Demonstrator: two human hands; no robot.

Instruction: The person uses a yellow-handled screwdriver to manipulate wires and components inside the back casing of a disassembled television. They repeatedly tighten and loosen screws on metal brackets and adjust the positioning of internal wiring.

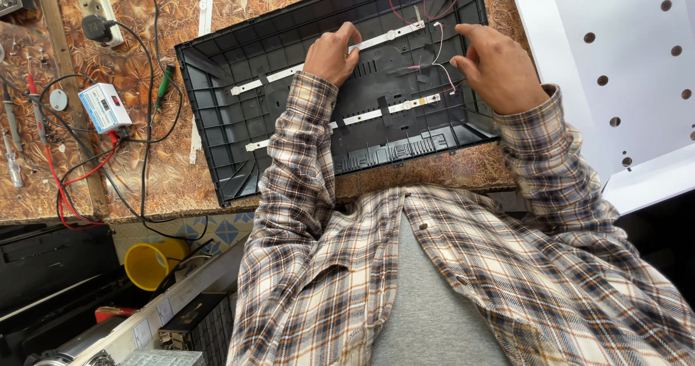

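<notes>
Head view: both hands [413, 62] on black tray's [217, 91] light strip [384, 39].

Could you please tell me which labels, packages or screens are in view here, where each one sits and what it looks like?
Small box device: on the bench left of the black panel shell, white with a blue labelled face and a red switch.
Stickers: two pale rectangular labels on the white rail at bottom left.
No screens or packages show.
</notes>
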